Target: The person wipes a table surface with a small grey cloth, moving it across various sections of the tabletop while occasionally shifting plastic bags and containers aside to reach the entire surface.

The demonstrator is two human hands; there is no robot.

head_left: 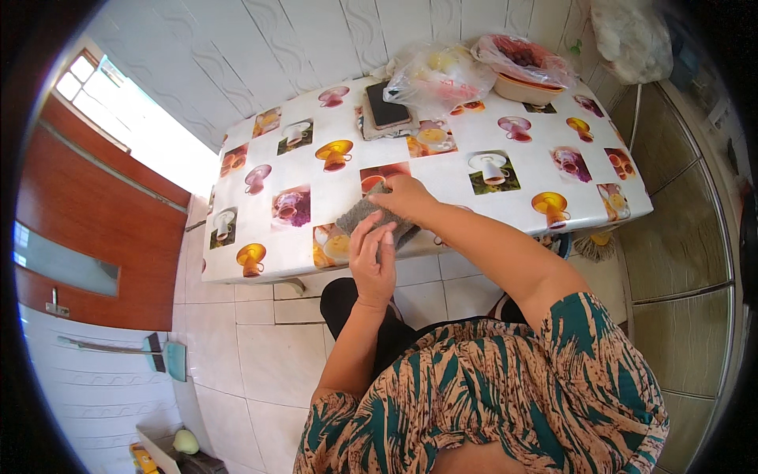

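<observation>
A grey cloth point(357, 216), folded or bunched, is held between my two hands over the near edge of the table. My right hand point(405, 197) grips its upper right part from above, with the fingers curled over it. My left hand point(373, 265) is at its near side, fingers bent up against it; the exact grip of the fingertips is partly hidden. A darker part of the cloth shows between the hands. Under it lies a table point(442, 178) with a white cover printed with cups and saucers.
At the table's back are a dark phone point(387, 107) on a folded cloth, a clear plastic bag point(442, 75) and a tub point(525, 88) with a pink bag of dark fruit. A brown door point(103, 229) stands left; a broom and dustpan point(174, 359) are against the wall.
</observation>
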